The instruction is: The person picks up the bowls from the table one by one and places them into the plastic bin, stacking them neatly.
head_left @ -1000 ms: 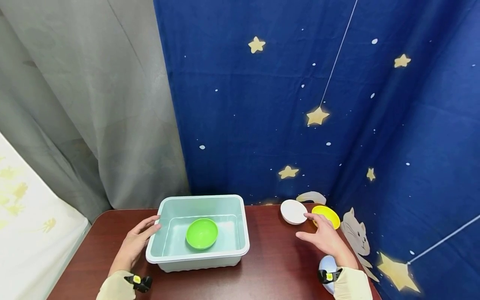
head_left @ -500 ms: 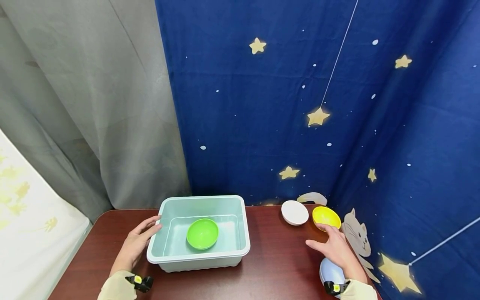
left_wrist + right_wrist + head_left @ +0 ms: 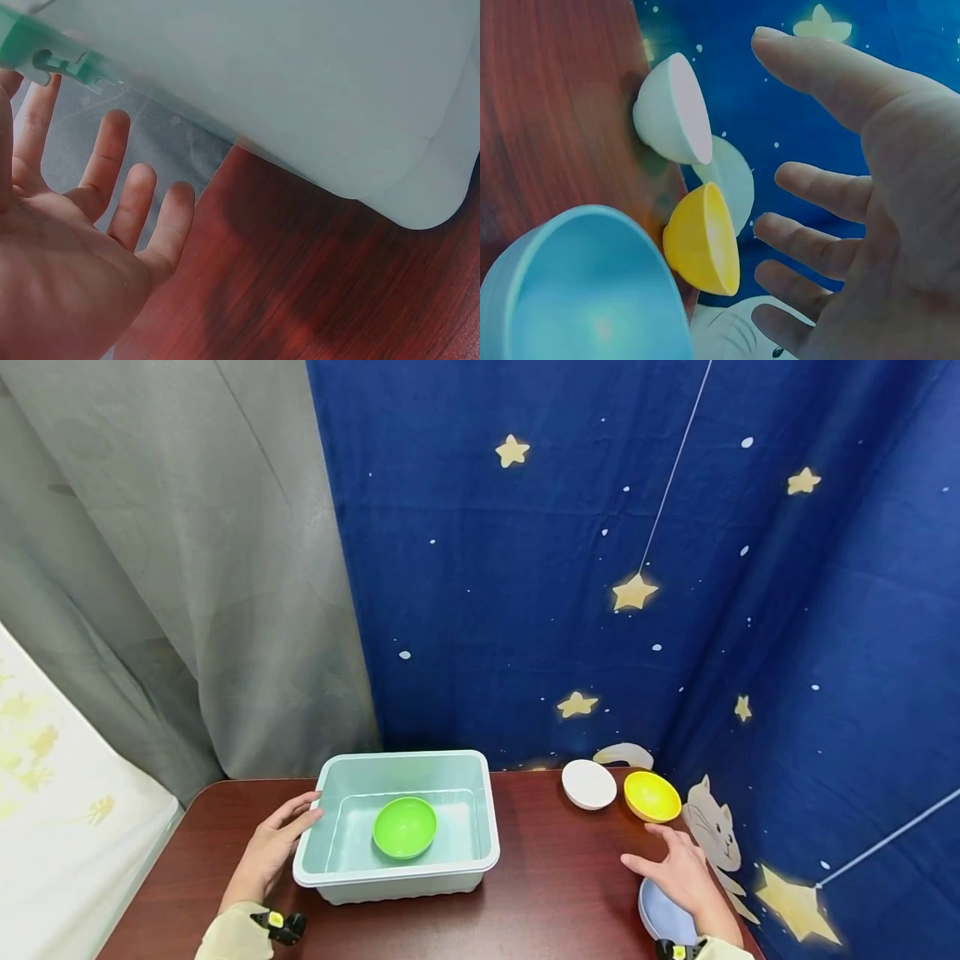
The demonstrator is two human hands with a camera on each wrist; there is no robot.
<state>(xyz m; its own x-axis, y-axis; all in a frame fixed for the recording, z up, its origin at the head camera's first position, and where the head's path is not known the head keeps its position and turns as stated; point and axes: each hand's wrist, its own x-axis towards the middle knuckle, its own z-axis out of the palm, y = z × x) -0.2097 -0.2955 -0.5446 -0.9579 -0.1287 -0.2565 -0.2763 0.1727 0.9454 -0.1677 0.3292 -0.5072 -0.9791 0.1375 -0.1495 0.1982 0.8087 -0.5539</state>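
Having fingers apart, the hands [image 3: 264, 853] [image 3: 684, 875] sit thus: left beside tub [image 3: 401, 887], right above blue bowl [image 3: 662, 917]

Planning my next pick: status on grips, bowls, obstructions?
Left grip open at tub. Right grip open, empty, by blue bowl. Green bowl in tub; white bowl, yellow bowl farther back. Right arm partly blocks view of blue bowl.

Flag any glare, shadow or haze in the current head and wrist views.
Head view: fairly evenly lit, the green bowl clearly outlined; left wrist view: hazy, the tub washed out, a dark shadow beside it on the table; right wrist view: a faint bright spot inside the blue bowl.
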